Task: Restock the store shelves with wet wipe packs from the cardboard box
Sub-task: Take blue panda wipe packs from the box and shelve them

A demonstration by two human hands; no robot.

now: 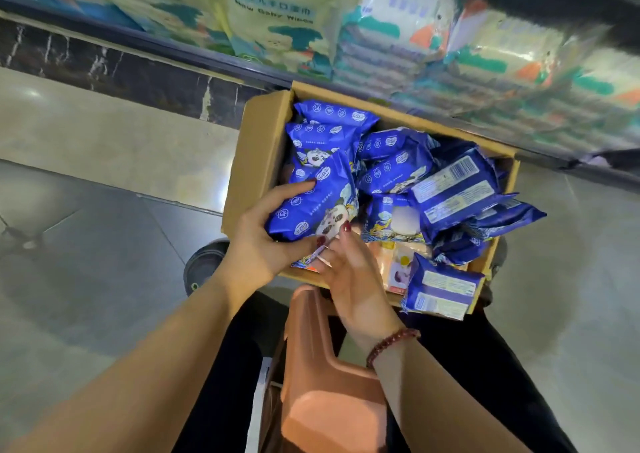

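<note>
An open cardboard box stands on the floor in front of the shelf, holding several blue wet wipe packs. My left hand grips one blue pack at the box's near left corner, thumb under it and fingers over its top edge. My right hand touches the same pack's lower end with its fingertips and thumb, seemingly pinching the edge. Another blue pack leans on the box's near right rim, back label up.
The low store shelf runs along the top, filled with pale baby-wipe packs. An orange plastic stool sits between my legs, just before the box. A dark shoe lies left of the box. Grey tiled floor spreads left and right.
</note>
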